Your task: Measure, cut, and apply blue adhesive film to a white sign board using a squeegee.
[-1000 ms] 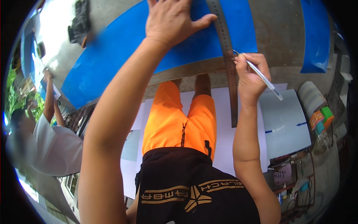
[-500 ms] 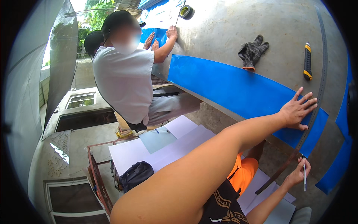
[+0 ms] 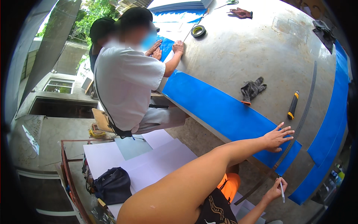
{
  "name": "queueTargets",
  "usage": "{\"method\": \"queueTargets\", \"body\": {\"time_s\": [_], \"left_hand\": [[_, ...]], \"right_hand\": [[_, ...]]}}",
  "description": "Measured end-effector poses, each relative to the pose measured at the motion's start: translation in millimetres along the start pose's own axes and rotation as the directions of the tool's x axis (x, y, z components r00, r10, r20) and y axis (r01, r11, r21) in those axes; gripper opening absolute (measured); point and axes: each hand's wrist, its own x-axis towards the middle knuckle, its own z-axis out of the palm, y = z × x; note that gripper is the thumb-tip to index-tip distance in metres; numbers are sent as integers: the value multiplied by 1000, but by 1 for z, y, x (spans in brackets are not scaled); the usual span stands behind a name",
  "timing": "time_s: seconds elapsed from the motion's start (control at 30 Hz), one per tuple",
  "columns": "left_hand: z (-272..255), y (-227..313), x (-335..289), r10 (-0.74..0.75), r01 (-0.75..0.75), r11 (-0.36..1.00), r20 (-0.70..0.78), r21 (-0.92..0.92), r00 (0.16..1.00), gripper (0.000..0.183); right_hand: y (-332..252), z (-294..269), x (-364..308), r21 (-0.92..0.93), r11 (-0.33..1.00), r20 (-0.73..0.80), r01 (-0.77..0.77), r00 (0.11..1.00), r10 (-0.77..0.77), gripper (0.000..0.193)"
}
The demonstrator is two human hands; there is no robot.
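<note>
My left hand [image 3: 278, 139] lies with its fingers spread on a blue sheet [image 3: 212, 99], pressing beside and partly against a long metal ruler [image 3: 306, 108]. The ruler crosses the sheet near its right end and sticks out past the table's near edge. My right hand [image 3: 274, 190], lower down, is closed around a slim clear-and-white pen [image 3: 282, 193]. The pen's dark tip is at the sheet's near edge, close to the ruler. A black-and-yellow utility knife [image 3: 293, 105] and a grey work glove [image 3: 252, 89] lie beyond the sheet.
A person in a white shirt [image 3: 128, 84] works at the table's left, hands on another blue piece; someone else stands behind. A tape roll [image 3: 198, 31], a reddish glove [image 3: 241, 14] and long blue strips [image 3: 324, 142] lie on the metal table [image 3: 238, 48]. Below are pale boards [image 3: 160, 156] and a dark bag [image 3: 112, 185].
My view has shifted, so the table and hands sit lower and further left, and more of the far table shows. Both hands keep about the same places on the sheet and pen.
</note>
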Motion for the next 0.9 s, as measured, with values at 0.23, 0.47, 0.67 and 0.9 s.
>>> {"method": "queueTargets", "body": {"time_s": [0.23, 0.47, 0.67, 0.9], "left_hand": [[-98, -16, -138, -219, 209, 974, -135, -87, 966, 77], [-190, -52, -304, -584, 587, 808, -211, -58, 784, 67], [-245, -42, -362, -739, 782, 612, -439, -118, 512, 59], [-251, -30, -363, -821, 785, 543, -384, -298, 423, 56]], "right_hand": [[-42, 28, 54, -234, 965, 151, -117, 976, 155, 24], [-79, 130, 132, -446, 862, 362, 242, 929, -73, 31], [-101, 201, 187, -648, 705, 380, 287, 924, -26, 31], [-170, 274, 121, -351, 717, 515, 602, 764, -389, 33]]}}
